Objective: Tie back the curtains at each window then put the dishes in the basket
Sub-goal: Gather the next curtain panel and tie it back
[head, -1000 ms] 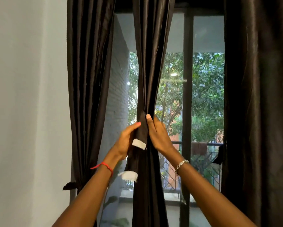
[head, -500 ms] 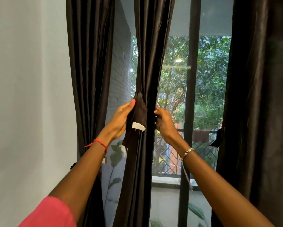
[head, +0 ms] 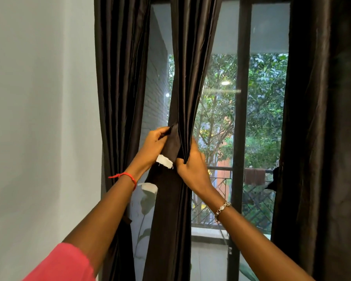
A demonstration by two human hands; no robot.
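Observation:
A dark brown curtain panel (head: 191,67) hangs bunched in the middle of the window. A matching dark tieback strip (head: 171,147) with white patch ends (head: 164,161) wraps around it at chest height. My left hand (head: 153,147) pinches the upper end of the strip on the curtain's left side. My right hand (head: 191,165) grips the gathered curtain folds on the right side, thumb pressed by the white patch. A second white strip end (head: 149,187) dangles below my left wrist.
Another dark curtain (head: 120,88) hangs at the left beside the white wall (head: 38,118). A wide dark curtain (head: 328,138) fills the right. A dark window frame post (head: 239,128) stands behind, with a balcony railing (head: 251,191) and trees outside.
My right hand has come round to the front of the curtain and closed on its folds. My left hand has drawn the strip's end higher. The view has tilted slightly.

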